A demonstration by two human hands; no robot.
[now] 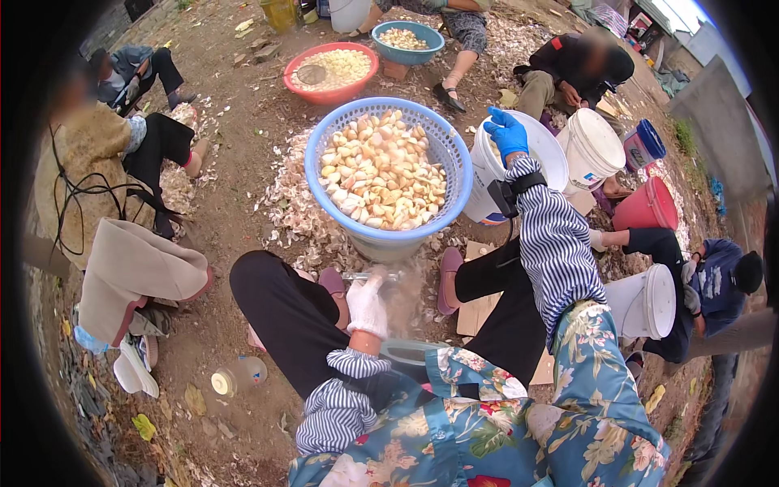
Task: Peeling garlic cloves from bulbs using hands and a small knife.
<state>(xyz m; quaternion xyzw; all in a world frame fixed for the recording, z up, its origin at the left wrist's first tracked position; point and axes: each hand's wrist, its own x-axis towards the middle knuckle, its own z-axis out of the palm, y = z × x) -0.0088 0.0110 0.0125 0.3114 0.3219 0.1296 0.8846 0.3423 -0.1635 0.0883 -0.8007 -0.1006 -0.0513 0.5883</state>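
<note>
My left hand [368, 310], in a white knit glove, is closed around a slim metal tool [353, 276] between my knees; blur hides the tool's exact kind. Just beyond it stands a blue plastic colander basket [313, 176], heaped with garlic cloves [383, 170]. The basket rests on a bucket [386, 246]. To the right, my right hand [508, 134] in a blue rubber glove hangs over the near-left rim of a white plastic bucket [481, 182], its fingers apart. No object shows in that hand, though its palm side is hidden. Pale cloves partly show inside this bucket.
Garlic skins [298, 207] litter the soil around the basket. Farther off are a red basin [328, 97] and a teal basin [420, 58] of cloves. Lidded buckets [593, 146] and a red bucket [648, 207] stand right. Several people sit around; a jar [243, 376] lies left.
</note>
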